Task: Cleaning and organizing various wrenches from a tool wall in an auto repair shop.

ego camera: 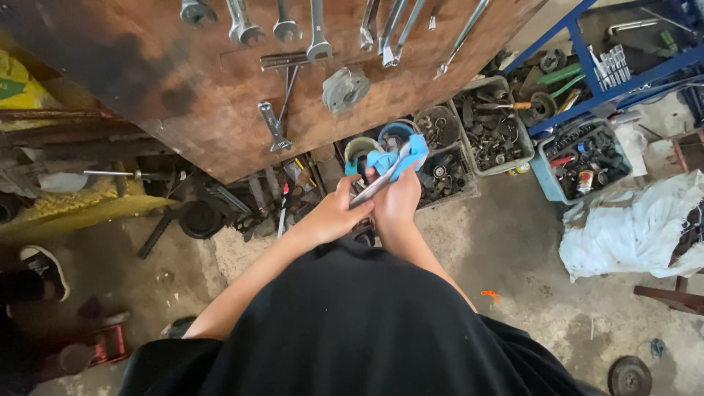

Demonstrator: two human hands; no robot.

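Both hands meet just below the wooden tool board (pixel 220 110). The left hand (pixel 330 216) grips a metal wrench (pixel 378 187), steadying it, while the right hand (pixel 396 202) presses a blue cloth (pixel 400 155) around it.

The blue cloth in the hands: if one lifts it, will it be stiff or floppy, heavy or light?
The blue cloth is probably floppy: it folds and bunches around the metal tool held by the left hand and right hand. It likely weighs little, being thin fabric. It should not roll or break, though it might slide off smooth metal.
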